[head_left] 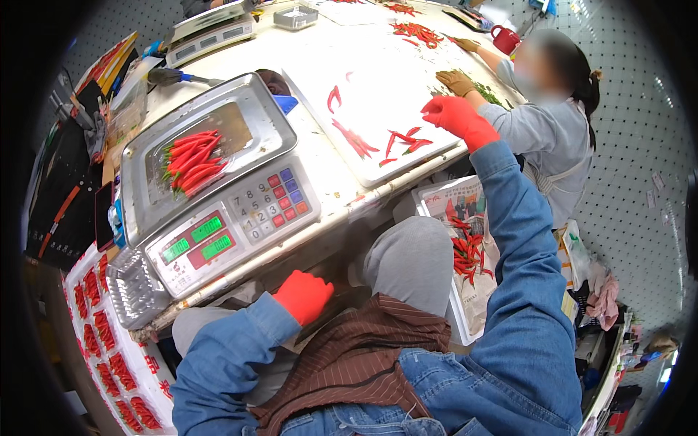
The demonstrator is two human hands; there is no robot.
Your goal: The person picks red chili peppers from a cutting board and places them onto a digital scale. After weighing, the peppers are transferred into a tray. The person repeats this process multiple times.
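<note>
My right hand (463,121), in a red glove, hovers over the right side of a white tray (376,170). Its fingers are bent, and I cannot tell whether anything is between the fingertips. Below and left of it, several loose red chillies (404,140) lie on the tray, with others farther left. My left hand (304,297), gloved in red too, is closed above my lap with nothing visible in it. In front of it stands a digital scale (272,204) with lit displays. A bundle of red chillies (195,162) rests on its metal pan (267,122).
At right, a co-worker (551,131) reaches over the table with brown gloves (457,83) near chilli piles (417,34). A paper-lined white crate (462,327) with chillies sits by my right knee. Clear plastic trays (133,283) stand left; packed chillies (112,349) lie lower left.
</note>
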